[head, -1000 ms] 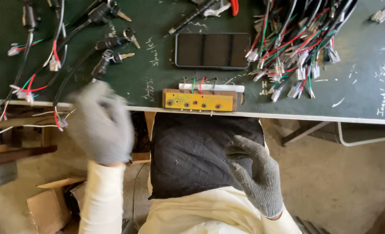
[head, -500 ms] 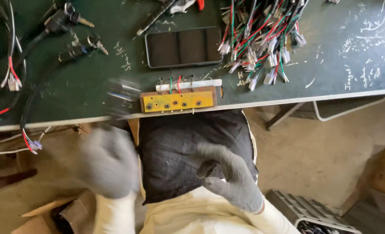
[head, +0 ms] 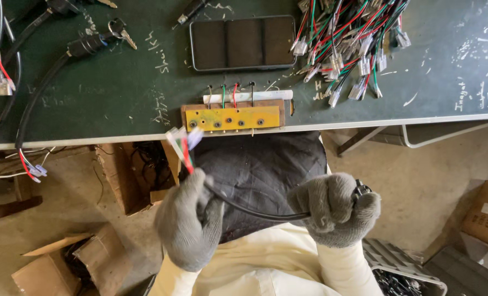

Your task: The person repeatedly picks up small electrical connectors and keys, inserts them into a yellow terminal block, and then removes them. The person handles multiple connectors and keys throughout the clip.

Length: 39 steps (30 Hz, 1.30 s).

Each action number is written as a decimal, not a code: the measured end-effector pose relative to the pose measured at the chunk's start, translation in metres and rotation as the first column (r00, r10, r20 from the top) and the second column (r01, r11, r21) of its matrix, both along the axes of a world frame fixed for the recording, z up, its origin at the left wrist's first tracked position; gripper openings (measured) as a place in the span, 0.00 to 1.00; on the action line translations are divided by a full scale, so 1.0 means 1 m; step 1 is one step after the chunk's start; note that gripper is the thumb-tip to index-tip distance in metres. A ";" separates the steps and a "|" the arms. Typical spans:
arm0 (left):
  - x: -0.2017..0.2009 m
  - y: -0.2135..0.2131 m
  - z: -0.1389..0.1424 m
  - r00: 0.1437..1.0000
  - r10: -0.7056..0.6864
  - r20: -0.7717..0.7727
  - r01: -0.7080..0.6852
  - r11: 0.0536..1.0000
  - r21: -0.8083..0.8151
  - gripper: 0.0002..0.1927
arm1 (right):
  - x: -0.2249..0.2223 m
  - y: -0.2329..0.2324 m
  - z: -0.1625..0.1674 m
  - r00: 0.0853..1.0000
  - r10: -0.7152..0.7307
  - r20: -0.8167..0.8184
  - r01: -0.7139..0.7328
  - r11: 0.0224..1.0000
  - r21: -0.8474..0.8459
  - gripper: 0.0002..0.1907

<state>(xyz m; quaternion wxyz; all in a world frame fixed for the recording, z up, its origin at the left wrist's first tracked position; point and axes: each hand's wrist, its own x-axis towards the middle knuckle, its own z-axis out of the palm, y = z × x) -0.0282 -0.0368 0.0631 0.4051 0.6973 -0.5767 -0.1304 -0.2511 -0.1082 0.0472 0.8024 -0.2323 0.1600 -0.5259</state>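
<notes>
Both gloved hands hold one black cable (head: 255,211) stretched across the lap, below the edge of the green desk (head: 117,104). The left hand (head: 189,225) closes its fingers (head: 197,192) around the cable near the end where coloured wires and white connectors (head: 182,143) fan upward, apparently so that end stands free and visible. The right hand (head: 334,211) is a closed fist around the other end, where a dark fitting (head: 360,192) pokes out beside the knuckles; gripping both ends seems to keep the cable taut and controlled. The cable runs directly from one fist to the other, sagging slightly between them, over a dark cloth (head: 260,170) on the lap. On the desk just above sit a yellow test board (head: 233,117) with wire pegs, a dark phone (head: 243,43) and a heap of wire harnesses (head: 353,44).
</notes>
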 end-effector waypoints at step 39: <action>-0.029 -0.016 -0.019 0.755 0.095 -0.649 0.180 0.921 0.344 0.05 | 0.016 0.023 -0.023 0.679 0.165 -0.715 -0.115 0.986 0.118 0.16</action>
